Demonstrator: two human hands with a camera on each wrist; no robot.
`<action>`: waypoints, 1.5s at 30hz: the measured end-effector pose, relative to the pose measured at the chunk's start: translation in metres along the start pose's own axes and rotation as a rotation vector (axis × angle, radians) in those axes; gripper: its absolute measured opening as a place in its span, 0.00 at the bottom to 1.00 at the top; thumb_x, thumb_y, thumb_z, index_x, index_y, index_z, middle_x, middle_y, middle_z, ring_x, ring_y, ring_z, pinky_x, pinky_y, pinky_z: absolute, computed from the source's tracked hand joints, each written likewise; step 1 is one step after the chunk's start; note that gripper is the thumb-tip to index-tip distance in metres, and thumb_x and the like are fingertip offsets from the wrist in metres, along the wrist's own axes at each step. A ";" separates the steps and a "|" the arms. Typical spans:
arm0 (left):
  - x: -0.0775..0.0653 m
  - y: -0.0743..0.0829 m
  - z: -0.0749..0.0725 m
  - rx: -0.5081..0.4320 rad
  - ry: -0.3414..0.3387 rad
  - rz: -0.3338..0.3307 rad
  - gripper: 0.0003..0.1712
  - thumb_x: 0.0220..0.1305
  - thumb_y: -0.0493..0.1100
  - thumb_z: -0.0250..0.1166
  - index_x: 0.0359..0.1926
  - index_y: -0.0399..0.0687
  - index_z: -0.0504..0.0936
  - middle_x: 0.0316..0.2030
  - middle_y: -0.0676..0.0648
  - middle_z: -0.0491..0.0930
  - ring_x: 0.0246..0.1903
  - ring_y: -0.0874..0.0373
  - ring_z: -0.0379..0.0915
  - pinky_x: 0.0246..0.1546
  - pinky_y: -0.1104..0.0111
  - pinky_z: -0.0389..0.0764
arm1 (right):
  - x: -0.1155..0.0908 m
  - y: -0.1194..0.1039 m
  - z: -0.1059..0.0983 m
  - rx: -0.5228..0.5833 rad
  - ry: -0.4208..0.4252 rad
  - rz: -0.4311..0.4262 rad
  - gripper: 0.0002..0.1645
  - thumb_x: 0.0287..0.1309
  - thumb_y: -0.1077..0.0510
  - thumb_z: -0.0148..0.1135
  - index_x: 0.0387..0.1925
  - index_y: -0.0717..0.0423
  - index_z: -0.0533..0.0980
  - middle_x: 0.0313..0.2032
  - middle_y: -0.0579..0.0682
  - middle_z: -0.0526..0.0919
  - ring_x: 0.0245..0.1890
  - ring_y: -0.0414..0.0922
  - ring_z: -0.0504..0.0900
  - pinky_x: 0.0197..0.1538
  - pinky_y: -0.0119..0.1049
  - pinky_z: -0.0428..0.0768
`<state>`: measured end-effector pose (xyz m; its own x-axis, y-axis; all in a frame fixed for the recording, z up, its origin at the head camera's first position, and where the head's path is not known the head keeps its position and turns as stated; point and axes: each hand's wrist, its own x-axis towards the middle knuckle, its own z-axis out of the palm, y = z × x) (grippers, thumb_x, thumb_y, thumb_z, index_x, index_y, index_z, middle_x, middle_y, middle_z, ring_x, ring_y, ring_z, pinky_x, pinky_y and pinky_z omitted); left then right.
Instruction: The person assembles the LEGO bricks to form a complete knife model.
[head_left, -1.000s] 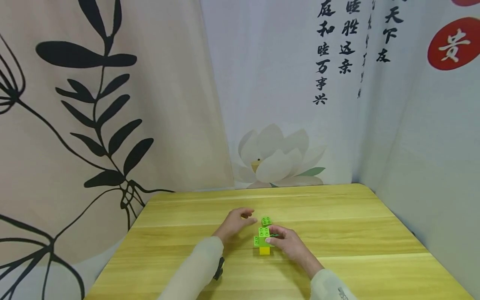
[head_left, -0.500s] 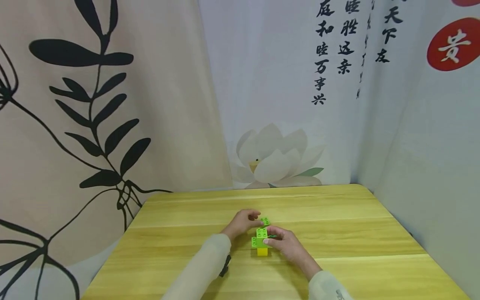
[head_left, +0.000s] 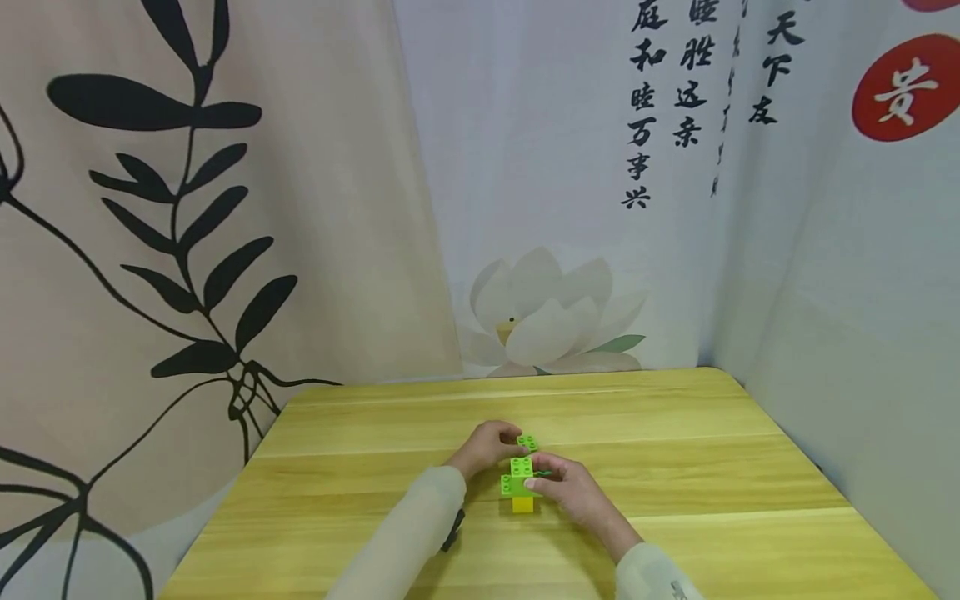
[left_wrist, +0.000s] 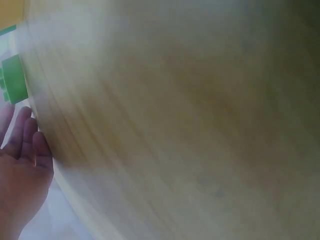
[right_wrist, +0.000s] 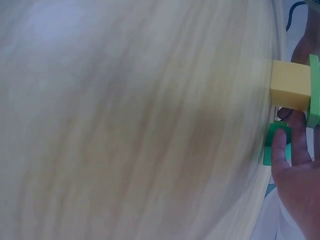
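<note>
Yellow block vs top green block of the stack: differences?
Colour: the yellow block is yellow, the top green block bright green.
Position: the yellow block sits lowest in the stack, the top green block highest.
Studs: the top green block shows them; the yellow block shows only plain faces.
Shared: both belong to one stack.

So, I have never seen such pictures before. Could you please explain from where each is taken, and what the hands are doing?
There is no machine: these are a person's bare hands. The large picture comes from a camera on the head, the smaller two from one on each wrist. Over the wooden table, the right hand holds a stack of green and yellow blocks; I cannot tell whether it rests on the tabletop. Just beyond, the left hand is at another green block; whether it grips it is unclear.
</note>
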<state>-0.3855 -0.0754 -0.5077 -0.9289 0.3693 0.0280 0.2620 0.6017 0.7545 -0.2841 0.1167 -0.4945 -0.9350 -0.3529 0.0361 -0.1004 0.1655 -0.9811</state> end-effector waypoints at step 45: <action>-0.030 -0.004 -0.050 -0.058 0.056 0.028 0.15 0.65 0.47 0.67 0.49 0.45 0.81 0.38 0.52 0.78 0.40 0.57 0.73 0.42 0.63 0.77 | 0.001 -0.001 0.004 -0.031 0.044 0.034 0.27 0.63 0.52 0.67 0.59 0.60 0.76 0.53 0.54 0.81 0.47 0.45 0.79 0.52 0.43 0.78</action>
<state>-0.3714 -0.1246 -0.4790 -0.9351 0.3442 0.0846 0.2735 0.5490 0.7898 -0.2834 0.1129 -0.4941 -0.9521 -0.3055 0.0118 -0.0781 0.2058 -0.9755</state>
